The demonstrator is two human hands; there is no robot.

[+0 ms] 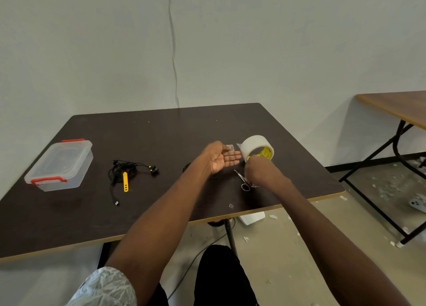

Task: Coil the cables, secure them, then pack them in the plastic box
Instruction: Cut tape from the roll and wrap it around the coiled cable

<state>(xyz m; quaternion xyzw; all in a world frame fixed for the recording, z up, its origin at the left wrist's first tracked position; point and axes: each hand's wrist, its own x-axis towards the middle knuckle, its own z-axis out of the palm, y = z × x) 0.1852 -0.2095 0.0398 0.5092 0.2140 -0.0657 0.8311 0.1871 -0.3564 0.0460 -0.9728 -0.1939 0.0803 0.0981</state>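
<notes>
A loose bundle of black cable (122,169) with earbuds (153,169) lies left of centre on the dark table (161,132), and a yellow strap (125,181) rests on it. The clear plastic box (60,165) with red latches stands at the far left, lid on. My left hand (221,158) is held flat, palm turned right, with a small piece of tape (230,147) at its fingertips. My right hand (258,169) grips the lower edge of the white tape roll (255,144). Scissors (242,180) show just left of that hand; whether it holds them is unclear.
A dark object (187,167) peeks out behind my left forearm. A small scrap (231,205) lies near the table's front edge. A second wooden table (396,105) stands to the right. Scraps litter the floor (322,248).
</notes>
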